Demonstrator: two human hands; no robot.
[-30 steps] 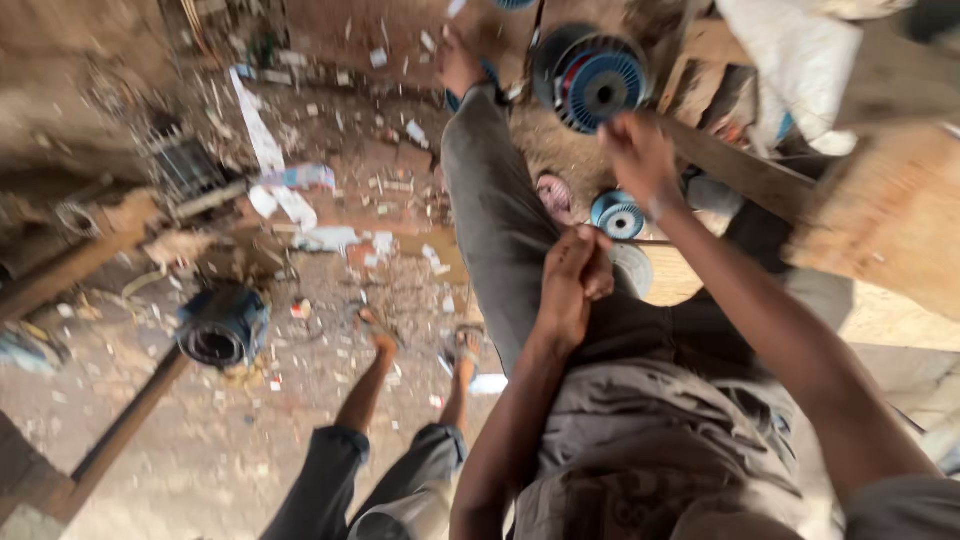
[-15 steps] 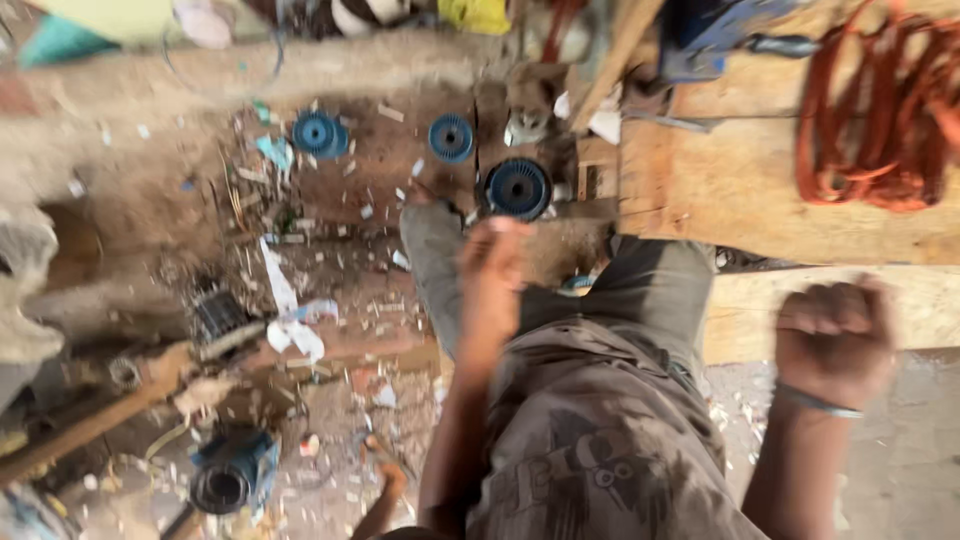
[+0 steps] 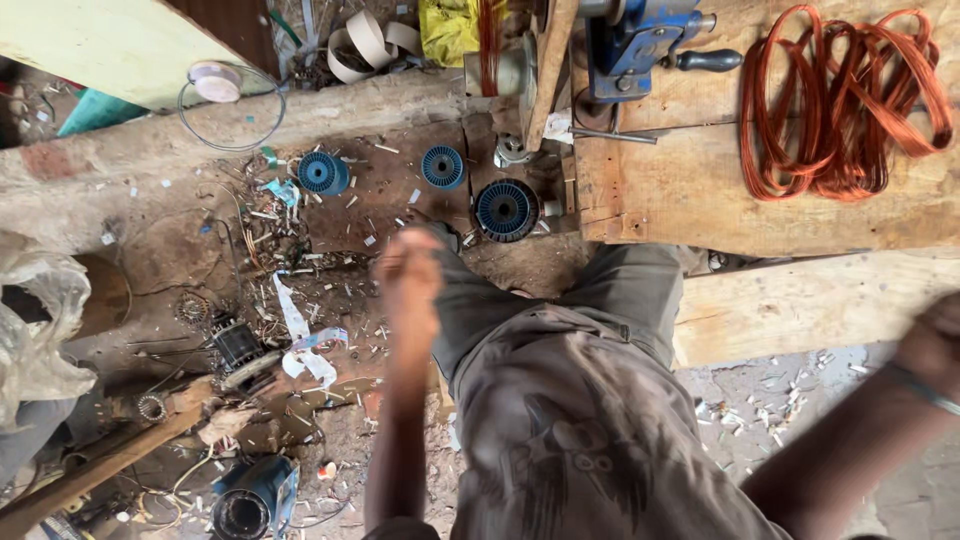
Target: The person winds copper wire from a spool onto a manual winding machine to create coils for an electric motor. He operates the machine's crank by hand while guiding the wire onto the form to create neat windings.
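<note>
Since your left hand point(image 3: 408, 268) is motion-blurred, I can't tell its grip; your right hand point(image 3: 935, 340) is cut off at frame edge, same. Nearest: blue wire spool point(image 3: 506, 209) on the floor by the bench; probably heavy, rigid. Grab the flanges.

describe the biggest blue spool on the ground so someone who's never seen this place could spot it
Find the wooden workbench at upper right, which carries a loop of copper wire. On the dirt just off its left edge lies the blue spool. It is wider and darker than the two smaller blue spools to its left.
</note>
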